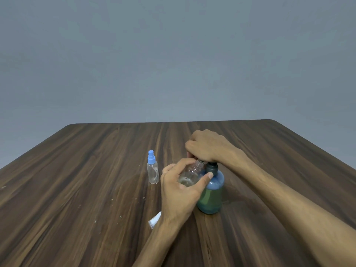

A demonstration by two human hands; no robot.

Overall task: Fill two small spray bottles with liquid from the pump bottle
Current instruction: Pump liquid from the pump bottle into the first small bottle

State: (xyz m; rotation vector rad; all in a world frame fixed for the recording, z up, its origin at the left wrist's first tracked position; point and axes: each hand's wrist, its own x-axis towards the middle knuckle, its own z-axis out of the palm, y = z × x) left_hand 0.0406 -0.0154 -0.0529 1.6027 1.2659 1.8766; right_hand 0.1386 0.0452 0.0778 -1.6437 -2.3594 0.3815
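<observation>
My left hand (180, 187) grips a small clear spray bottle (189, 175) with its cap off, tilted so its threaded neck sits under the pump's spout. A little liquid lies in its bottom. My right hand (209, 147) rests on top of the pump head, fingers curled over it, hiding the head and spout. The green-blue pump bottle (212, 195) stands upright on the table, about two thirds full. A second small clear spray bottle (152, 168) with a blue spray cap stands upright to the left, apart from both hands.
A white spray cap (155, 220) lies on the dark wooden table (86, 180) near my left wrist, partly hidden by it. Small pale crumbs dot the wood at left. A grey wall stands behind the table's far edge.
</observation>
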